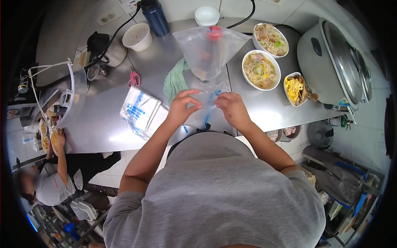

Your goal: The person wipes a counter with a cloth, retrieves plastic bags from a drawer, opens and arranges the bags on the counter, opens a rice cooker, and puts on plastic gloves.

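A thin clear plastic bag (205, 111) with blue print is stretched between my hands near the counter's front edge. My left hand (182, 108) is closed at the bag's left side, thumb and fingertips curled together. On the other side, my right hand (234, 109) pinches the film beside the blue print. Just beyond my hands stands a larger translucent bag (211, 49), its mouth spread wide and a red-topped item (214, 33) showing at its top. A green cloth (176, 80) lies by its left side. Left of my left hand is a stack of folded printed plastic bags (142, 111).
Two noodle bowls (261, 70) (271, 40) and a bowl of egg and meat (295, 89) stand at right, beside a large lidded cooker (331, 62). Pink scissors (134, 78), a lidded tub (137, 37) and a dark blue bottle (156, 17) sit left. Another person (53, 182) works at far left.
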Available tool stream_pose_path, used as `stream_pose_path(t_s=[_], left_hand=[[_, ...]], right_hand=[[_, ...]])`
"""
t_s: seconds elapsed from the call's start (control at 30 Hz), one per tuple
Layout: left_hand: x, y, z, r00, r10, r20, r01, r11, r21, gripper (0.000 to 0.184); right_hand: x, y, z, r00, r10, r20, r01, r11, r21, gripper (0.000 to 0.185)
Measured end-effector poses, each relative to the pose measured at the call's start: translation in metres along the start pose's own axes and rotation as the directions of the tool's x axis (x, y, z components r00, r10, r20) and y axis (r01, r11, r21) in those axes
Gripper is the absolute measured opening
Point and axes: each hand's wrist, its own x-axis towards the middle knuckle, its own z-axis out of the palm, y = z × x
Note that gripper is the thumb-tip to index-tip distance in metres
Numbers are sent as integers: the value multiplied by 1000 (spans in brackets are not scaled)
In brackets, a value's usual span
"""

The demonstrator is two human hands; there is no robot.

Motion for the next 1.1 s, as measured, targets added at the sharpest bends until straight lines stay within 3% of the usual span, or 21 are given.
stream_pose_path(t_s=[0.07, 0.17, 0.27, 0.37, 0.43, 0.47, 0.57, 0.67, 0.7, 0.8, 0.9, 0.93, 1.0, 1.03, 1.1], left_hand=[[2, -8, 3, 998, 46, -34, -43, 996, 77, 12], [3, 1, 2, 998, 32, -62, -27, 997, 74, 11], [-1, -1, 3, 996, -82, -19, 68, 919, -388, 11], [-6, 27, -6, 948, -295, 121, 317, 836, -448, 10], [-2, 62, -18, 947, -287, 143, 318, 897, -307, 9], [1, 76, -23, 947, -283, 154, 313, 920, -234, 9], [12, 90, -42, 904, -327, 277, 403, 866, -295, 9], [36, 111, -50, 975, 53, 216, 76, 834, -546, 12], [46, 112, -58, 960, 34, 279, 183, 680, -710, 12], [84, 108, -77, 884, 374, 281, 196, 250, -948, 15], [98, 153, -94, 916, 359, 179, 178, 35, -983, 16], [102, 152, -96, 958, 203, 204, 199, 45, -979, 16], [111, 148, -102, 963, -129, 235, 243, 52, -969, 17], [119, 122, -95, 941, -248, 230, 270, 142, -952, 16], [122, 35, -71, 876, -404, 264, 354, 168, -920, 10]], right_hand=[[2, -3, -1, 999, 32, -20, -32, 999, -20, 9], [1, -1, -2, 995, -68, -69, 67, 997, -25, 9], [-1, -3, -5, 992, -122, -27, 123, 992, 7, 11], [1, -24, -29, 998, 14, 62, -27, 977, 211, 10], [10, -43, -47, 996, -88, -24, 91, 933, 348, 6], [15, -52, -57, 988, -134, -73, 152, 900, 409, 6], [29, -56, -87, 987, -101, 121, -44, 557, 829, 15], [54, -39, -100, 958, -211, 195, -116, 335, 935, 25], [63, -41, -107, 964, -241, 115, -57, 235, 970, 25], [88, -37, -123, 971, -233, 50, -39, 50, 998, 20], [106, -43, -146, 982, -98, 159, -171, -118, 978, 16], [114, -43, -152, 974, -79, 210, -220, -161, 962, 16], [129, -42, -138, 910, 283, 302, -264, -165, 950, 16], [137, -36, -129, 829, 451, 331, -283, -173, 943, 16], [129, 32, -73, 780, 506, 369, -357, -123, 926, 12]])
